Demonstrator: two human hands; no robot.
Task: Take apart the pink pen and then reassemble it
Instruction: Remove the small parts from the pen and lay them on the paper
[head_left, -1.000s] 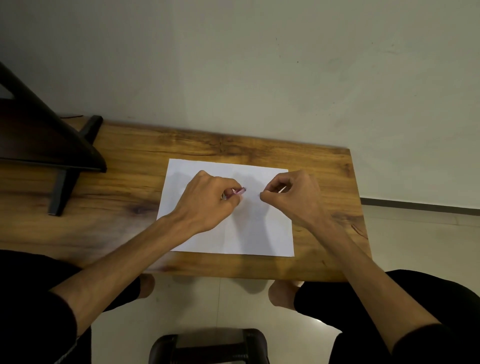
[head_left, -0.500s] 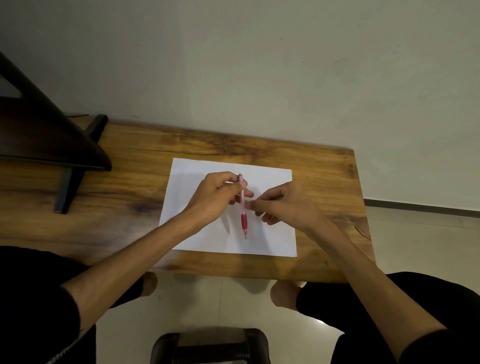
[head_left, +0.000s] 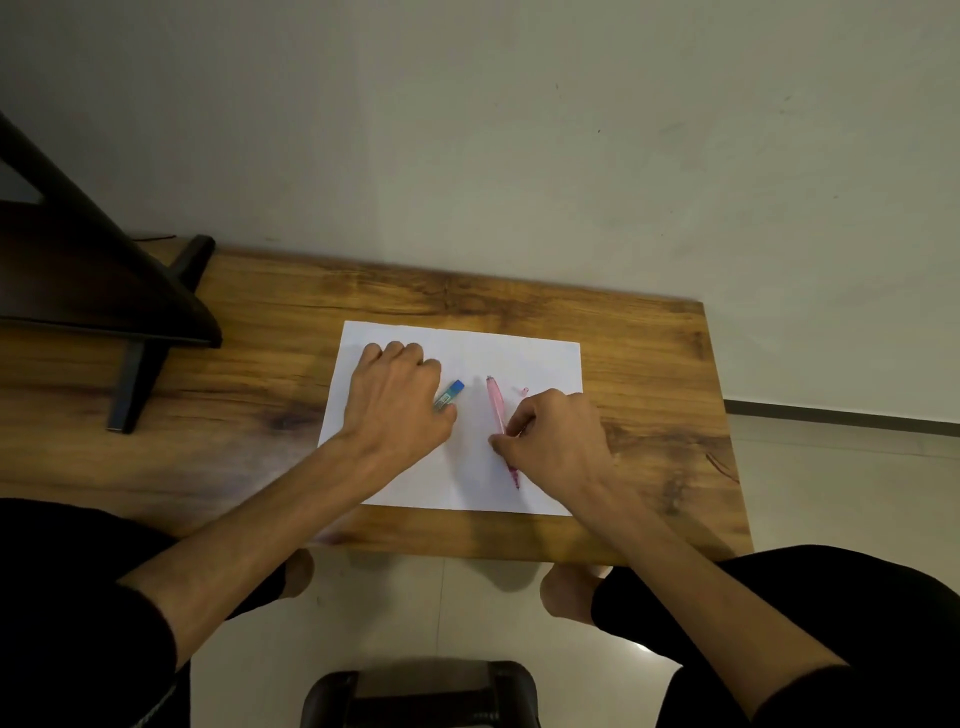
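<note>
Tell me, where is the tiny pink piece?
In the head view, the tiny pink piece lies on the white paper, just right of the pink pen and beyond the right hand.

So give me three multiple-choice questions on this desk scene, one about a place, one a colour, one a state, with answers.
1. Where does the slim pink pen lie?
A. on the white paper sheet
B. on the floor
C. on bare wood

2. What colour is the cap end of the small lead case?
A. red
B. blue
C. yellow

3. What is the right hand doing?
A. lying flat, apart from the pen
B. pinching the pen
C. gripping the table edge

Answers: A, the pen rests on the sheet; B, the end is blue; B, its fingertips close on the barrel.
</note>
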